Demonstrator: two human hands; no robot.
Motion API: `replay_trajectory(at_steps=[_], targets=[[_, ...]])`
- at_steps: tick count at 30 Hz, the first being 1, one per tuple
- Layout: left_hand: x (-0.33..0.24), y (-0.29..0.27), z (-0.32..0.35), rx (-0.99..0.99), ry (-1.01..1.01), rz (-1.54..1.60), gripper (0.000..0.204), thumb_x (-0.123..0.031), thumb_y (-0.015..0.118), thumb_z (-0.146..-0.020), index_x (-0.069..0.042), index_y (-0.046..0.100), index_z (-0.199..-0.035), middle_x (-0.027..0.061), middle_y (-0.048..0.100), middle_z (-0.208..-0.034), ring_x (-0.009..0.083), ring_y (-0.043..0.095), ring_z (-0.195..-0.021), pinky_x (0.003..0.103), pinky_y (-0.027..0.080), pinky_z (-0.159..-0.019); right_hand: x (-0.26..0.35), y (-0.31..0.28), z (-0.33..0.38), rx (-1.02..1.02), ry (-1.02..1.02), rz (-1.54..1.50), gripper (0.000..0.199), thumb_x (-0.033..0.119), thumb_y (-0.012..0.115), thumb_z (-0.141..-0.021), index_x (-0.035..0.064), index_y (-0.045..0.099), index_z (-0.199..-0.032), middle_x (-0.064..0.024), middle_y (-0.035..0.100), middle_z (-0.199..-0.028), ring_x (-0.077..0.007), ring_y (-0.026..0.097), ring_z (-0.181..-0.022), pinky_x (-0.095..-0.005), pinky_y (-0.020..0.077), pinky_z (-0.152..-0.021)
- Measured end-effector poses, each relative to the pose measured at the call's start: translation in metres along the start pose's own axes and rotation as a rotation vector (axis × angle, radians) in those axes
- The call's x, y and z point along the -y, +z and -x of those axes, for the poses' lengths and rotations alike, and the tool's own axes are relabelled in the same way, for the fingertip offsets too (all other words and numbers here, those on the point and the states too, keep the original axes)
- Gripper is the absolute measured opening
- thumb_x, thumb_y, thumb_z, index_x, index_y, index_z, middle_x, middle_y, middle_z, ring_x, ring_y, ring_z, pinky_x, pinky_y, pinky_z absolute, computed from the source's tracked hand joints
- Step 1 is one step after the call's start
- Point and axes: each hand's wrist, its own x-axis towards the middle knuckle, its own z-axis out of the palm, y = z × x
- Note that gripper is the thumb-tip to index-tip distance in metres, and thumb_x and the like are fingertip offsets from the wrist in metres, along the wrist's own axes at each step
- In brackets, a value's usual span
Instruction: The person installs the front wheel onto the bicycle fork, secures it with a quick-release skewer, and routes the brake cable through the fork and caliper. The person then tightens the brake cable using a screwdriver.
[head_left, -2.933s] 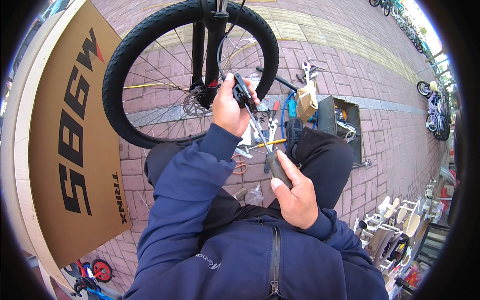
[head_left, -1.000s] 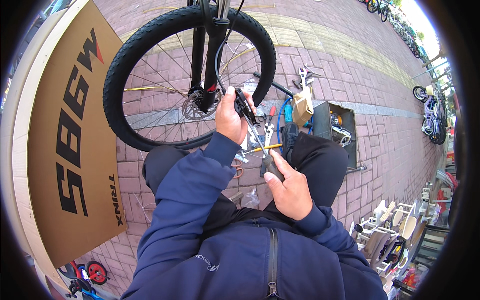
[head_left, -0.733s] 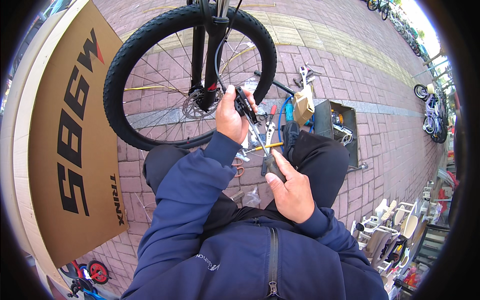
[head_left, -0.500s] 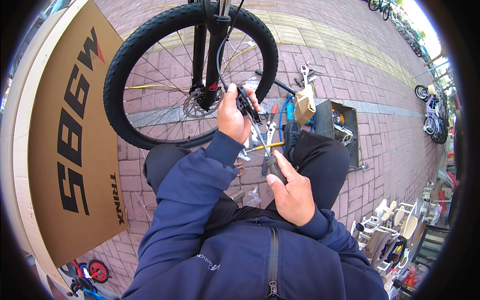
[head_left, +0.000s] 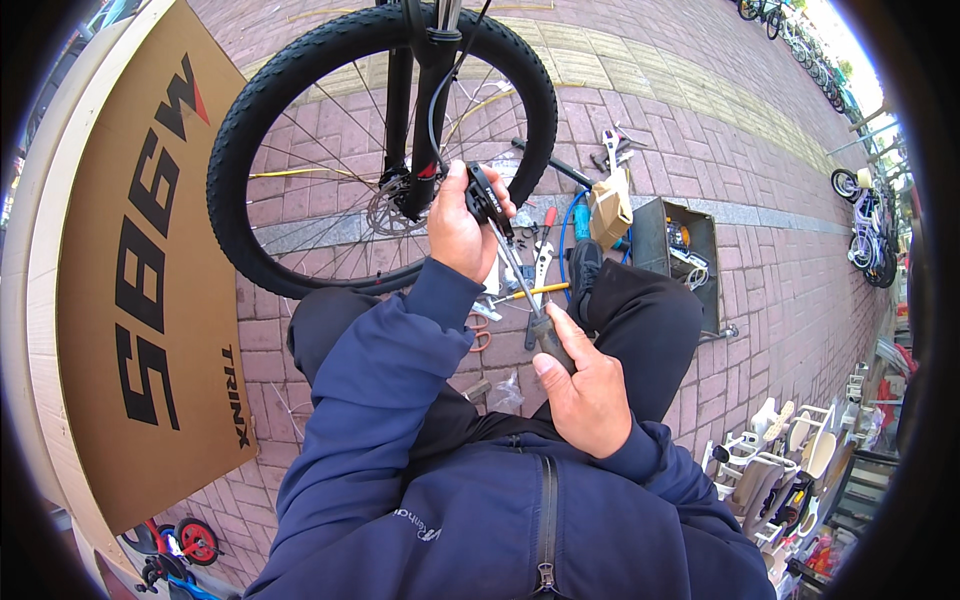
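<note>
My left hand point(head_left: 466, 232) is closed around a black brake caliper point(head_left: 490, 203), with the thumb on one side and fingers on the other. A black cable runs from the caliper up toward the fork point(head_left: 430, 100). In my right hand point(head_left: 585, 395) is a screwdriver point(head_left: 555, 338), gripped by its dark handle. Its metal shaft slants up to the left, and the tip meets the lower end of the caliper; the exact contact is too small to make out. Just beyond my left hand stands the bicycle wheel point(head_left: 222, 165) with a brake disc point(head_left: 385, 212) at its hub.
A large cardboard box point(head_left: 190, 340) stands at the left. Scissors point(head_left: 480, 335), a yellow-handled tool point(head_left: 540, 291) and a wrench point(head_left: 543, 262) lie on the brick paving. To the right are a grey toolbox point(head_left: 652, 240) and a brown paper package point(head_left: 610, 213). White seats point(head_left: 790, 450) cluster at lower right.
My left hand and the caliper have shifted slightly left and tilted a little. The screwdriver stays against the caliper, and my right hand has barely moved.
</note>
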Motion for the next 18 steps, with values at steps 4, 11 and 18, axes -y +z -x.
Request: replay_trajectory(at_steps=[4, 11, 18], targets=[[0.001, 0.0, 0.001, 0.003, 0.004, -0.009, 0.045, -0.043, 0.041, -0.107, -0.002, 0.059, -0.099, 0.01, 0.061, -0.082, 0.023, 0.061, -0.073, 0.037, 0.052, -0.071, -0.002, 0.002, -0.003, -0.011, -0.017, 0.009, 0.053, 0.015, 0.064, -0.094, -0.0025, 0.05, -0.142, -0.0305, 0.065, -0.118, -0.0428, 0.067, -0.108, -0.0386, 0.0534, -0.089], [0.005, 0.0, 0.002, 0.025, 0.019, -0.025, 0.044, -0.041, 0.042, -0.107, -0.002, 0.06, -0.098, 0.0099, 0.062, -0.082, 0.0228, 0.061, -0.075, 0.036, 0.052, -0.072, -0.005, 0.002, -0.007, -0.024, -0.03, 0.007, 0.053, 0.015, 0.064, -0.094, -0.0024, 0.049, -0.142, -0.0309, 0.065, -0.118, -0.044, 0.067, -0.107, -0.0392, 0.0533, -0.089], [0.011, 0.0, 0.004, 0.023, 0.053, -0.028, 0.042, -0.042, 0.046, -0.105, -0.003, 0.06, -0.097, 0.0098, 0.061, -0.082, 0.0229, 0.06, -0.076, 0.037, 0.051, -0.074, -0.01, 0.009, -0.011, -0.017, -0.043, -0.009, 0.053, 0.015, 0.063, -0.095, -0.0025, 0.049, -0.142, -0.0323, 0.064, -0.12, -0.0441, 0.066, -0.109, -0.0387, 0.0516, -0.092]])
